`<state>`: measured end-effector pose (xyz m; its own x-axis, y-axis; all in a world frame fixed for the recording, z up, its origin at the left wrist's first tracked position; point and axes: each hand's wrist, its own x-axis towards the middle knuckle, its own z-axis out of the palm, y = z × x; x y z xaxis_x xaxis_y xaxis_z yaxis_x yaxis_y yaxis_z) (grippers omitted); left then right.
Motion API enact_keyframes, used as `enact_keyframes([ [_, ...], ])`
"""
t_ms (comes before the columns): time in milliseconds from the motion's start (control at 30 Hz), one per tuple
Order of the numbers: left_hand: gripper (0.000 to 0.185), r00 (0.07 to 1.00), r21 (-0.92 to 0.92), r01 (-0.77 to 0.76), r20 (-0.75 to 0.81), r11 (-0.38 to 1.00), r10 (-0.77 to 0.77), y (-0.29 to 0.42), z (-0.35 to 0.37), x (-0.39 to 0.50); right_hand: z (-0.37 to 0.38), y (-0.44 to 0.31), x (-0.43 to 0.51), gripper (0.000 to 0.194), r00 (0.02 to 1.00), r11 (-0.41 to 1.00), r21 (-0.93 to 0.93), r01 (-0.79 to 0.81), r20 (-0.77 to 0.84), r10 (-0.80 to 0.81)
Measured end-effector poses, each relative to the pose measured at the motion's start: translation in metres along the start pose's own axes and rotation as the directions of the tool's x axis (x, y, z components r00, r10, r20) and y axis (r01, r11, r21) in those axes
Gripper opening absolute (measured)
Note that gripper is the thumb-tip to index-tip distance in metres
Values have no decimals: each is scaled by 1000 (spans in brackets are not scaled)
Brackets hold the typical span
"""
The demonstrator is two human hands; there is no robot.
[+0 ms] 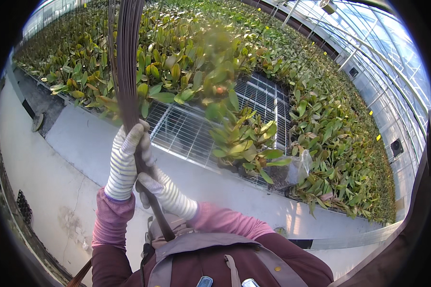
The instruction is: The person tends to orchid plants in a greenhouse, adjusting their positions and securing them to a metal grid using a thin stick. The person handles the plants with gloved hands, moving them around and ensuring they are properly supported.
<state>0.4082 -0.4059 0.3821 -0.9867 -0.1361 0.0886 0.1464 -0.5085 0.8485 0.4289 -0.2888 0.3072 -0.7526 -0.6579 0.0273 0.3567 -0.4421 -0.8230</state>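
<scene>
A long bundle of thin dark plant stakes [130,61] rises steeply in front of my body, and its lower end reaches down to my apron. Around its middle closes my left hand [126,158], in a white striped knit glove. Just below, my right hand [165,190] wraps the same bundle in a matching glove. The stakes fan slightly apart above my left hand. Behind the bundle are potted leafy plants [179,68] that look like orchids, on a wire mesh bench [183,131].
Cut off from the main rows, a small cluster of potted plants [244,143] stands on the mesh. A clear plastic bag [301,165] lies beside it at the bench edge. More plants [330,158] fill the right side. A pale concrete floor [75,154] runs along the bench.
</scene>
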Motion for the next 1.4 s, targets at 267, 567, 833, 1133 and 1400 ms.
enact_keyframes([
  [267, 37, 995, 79, -76, -55, 994, 81, -45, -1, 105, -76, -58, 61, 23, 954, 780, -617, 106, -158, -254],
  [567, 41, 970, 305, -234, 11, 923, 242, -53, 36, 151, -126, -144, 92, 25, 980, 421, -889, 180, 123, -159],
  [833, 24, 947, 66, -309, 115, 949, 300, -66, 81, 176, -173, -197, 61, 27, 944, 507, -829, 237, 74, -320],
  [1133, 26, 967, -71, -254, -24, 964, 253, -80, 99, 165, -338, -291, -72, 21, 800, 727, -685, -57, -467, -376],
  [1400, 27, 961, -71, -272, -68, 960, 268, -78, 84, 152, -467, -140, -77, 19, 813, 205, -918, -340, -397, -426],
])
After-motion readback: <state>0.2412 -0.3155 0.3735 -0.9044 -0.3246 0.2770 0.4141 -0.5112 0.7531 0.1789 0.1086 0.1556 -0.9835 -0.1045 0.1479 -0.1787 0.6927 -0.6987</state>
